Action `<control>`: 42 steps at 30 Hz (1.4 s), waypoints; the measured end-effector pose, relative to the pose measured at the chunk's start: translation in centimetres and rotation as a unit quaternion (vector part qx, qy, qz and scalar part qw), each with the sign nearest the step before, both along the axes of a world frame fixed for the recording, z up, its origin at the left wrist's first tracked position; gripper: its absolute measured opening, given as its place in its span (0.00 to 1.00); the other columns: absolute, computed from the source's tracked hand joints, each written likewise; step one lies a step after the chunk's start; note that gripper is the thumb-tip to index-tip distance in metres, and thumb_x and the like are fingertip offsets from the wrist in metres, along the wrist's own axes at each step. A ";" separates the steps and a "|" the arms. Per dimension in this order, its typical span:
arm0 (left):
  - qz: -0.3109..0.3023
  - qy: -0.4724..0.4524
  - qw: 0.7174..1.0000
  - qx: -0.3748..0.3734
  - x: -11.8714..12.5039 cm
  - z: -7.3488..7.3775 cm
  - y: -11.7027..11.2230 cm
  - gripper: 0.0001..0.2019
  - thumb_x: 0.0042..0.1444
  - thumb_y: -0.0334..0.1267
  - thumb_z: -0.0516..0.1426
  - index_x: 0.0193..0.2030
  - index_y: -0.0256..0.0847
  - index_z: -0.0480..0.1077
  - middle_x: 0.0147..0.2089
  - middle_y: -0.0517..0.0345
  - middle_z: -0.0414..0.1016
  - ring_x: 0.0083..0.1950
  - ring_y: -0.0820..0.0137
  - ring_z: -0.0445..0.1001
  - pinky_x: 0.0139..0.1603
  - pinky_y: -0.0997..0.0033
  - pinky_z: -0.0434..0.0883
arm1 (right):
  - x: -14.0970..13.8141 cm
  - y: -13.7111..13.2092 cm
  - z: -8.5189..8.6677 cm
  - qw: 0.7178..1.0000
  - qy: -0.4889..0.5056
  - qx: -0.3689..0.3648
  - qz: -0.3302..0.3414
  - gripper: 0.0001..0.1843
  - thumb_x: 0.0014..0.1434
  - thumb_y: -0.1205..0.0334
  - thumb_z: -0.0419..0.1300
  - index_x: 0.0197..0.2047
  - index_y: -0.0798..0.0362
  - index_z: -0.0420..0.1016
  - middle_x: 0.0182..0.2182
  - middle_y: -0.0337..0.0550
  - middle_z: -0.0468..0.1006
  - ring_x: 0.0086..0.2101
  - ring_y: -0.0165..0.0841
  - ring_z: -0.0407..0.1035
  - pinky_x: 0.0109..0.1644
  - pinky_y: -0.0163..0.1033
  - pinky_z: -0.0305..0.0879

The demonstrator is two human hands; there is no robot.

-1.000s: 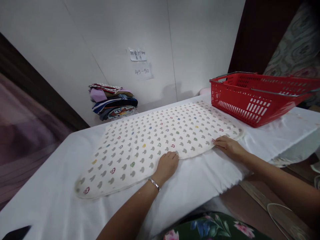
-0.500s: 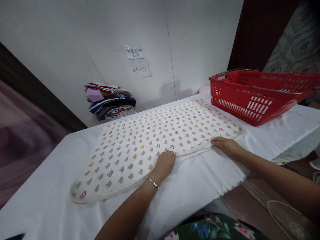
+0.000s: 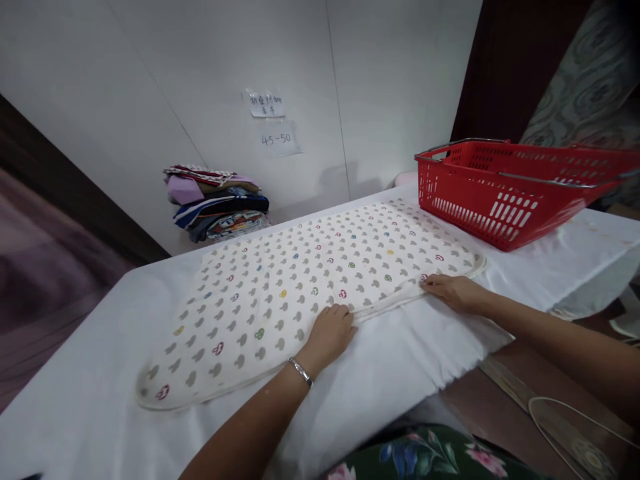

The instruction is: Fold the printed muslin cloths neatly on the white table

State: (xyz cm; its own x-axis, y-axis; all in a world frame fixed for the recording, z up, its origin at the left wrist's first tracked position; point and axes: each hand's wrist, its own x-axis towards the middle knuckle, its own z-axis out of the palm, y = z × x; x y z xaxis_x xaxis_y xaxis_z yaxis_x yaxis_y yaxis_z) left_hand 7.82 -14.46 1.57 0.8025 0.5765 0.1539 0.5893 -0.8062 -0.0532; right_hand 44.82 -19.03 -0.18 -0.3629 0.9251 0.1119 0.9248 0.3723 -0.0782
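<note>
Clock directions taken from the cloth's middle, as viewed. Nearest, between 4 and 5 o'clock: dark-green floral garment (image 3: 425, 457) at the edge of the white-draped tabletop (image 3: 390, 367).

Left hand (image 3: 331, 335), silver bracelet (image 3: 301, 372) at its wrist, toward 6 o'clock: fingers curled over the near edge of a cream, mushroom-print, layered fabric cloth (image 3: 305, 267), closed on it. Right hand (image 3: 454, 292), about 3 o'clock: narrow pinch on the same edge. Spacing between the hands probably keeps that edge taut and the layers in line.

Cloth lies flat across mid-tabletop, rounded corner at 8 o'clock; spread full, presumably so the whole border can be reached.

Farther, 2 o'clock: red perforated plastic basket (image 3: 467, 197), metal-handled, just beside the cloth; likely set there to leave working room. At 10, by the wall: stack of multicoloured folded fabrics (image 3: 220, 203), seemingly parked out of the way. Toward 12, white handwritten paper notes (image 3: 276, 138).

Against one second earlier: two edge lines now show between the hands, where one showed; grip places much the same.
</note>
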 end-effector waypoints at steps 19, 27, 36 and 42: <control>0.072 -0.037 0.995 -0.053 1.1 0.4 -0.9 0.10 0.50 0.24 0.50 0.37 0.39 0.65 0.39 0.54 0.69 0.41 0.66 0.66 0.41 0.66 0.63 | -1.3 -1.8 0.8 0.998 -0.016 0.055 -0.018 0.19 0.64 0.61 0.41 0.48 0.51 0.71 0.47 0.50 0.73 0.43 0.38 0.69 0.40 0.41 0.66; 0.120 -0.075 0.983 -0.121 1.0 1.4 -0.1 0.08 0.53 0.28 0.50 0.38 0.41 0.66 0.40 0.57 0.69 0.40 0.69 0.68 0.40 0.69 0.63 | -1.4 -0.8 1.5 0.998 0.011 0.051 -0.023 0.20 0.65 0.61 0.41 0.46 0.48 0.73 0.40 0.45 0.76 0.36 0.35 0.70 0.36 0.39 0.66; 0.101 -0.064 0.980 -0.156 1.2 1.3 -0.3 0.08 0.59 0.36 0.49 0.33 0.41 0.68 0.37 0.57 0.70 0.37 0.70 0.68 0.35 0.71 0.61 | -1.1 0.6 1.3 0.997 0.053 0.004 -0.061 0.16 0.62 0.61 0.46 0.40 0.49 0.76 0.38 0.46 0.77 0.38 0.37 0.72 0.42 0.41 0.67; 0.141 -0.069 0.986 -0.053 1.2 2.5 1.9 0.11 0.62 0.33 0.46 0.34 0.39 0.67 0.36 0.55 0.70 0.37 0.69 0.67 0.36 0.70 0.61 | -0.7 1.9 1.4 0.986 0.108 0.085 -0.095 0.15 0.60 0.63 0.48 0.40 0.51 0.76 0.38 0.45 0.78 0.39 0.37 0.72 0.45 0.43 0.68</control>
State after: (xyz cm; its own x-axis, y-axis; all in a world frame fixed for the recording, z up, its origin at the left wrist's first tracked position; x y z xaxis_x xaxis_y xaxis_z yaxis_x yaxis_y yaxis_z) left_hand 9.06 -12.55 4.09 0.5836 0.7926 0.1767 0.7868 -0.6057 0.1188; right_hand 44.09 -17.08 1.23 -0.1361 0.9354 0.3264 0.9479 0.2188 -0.2317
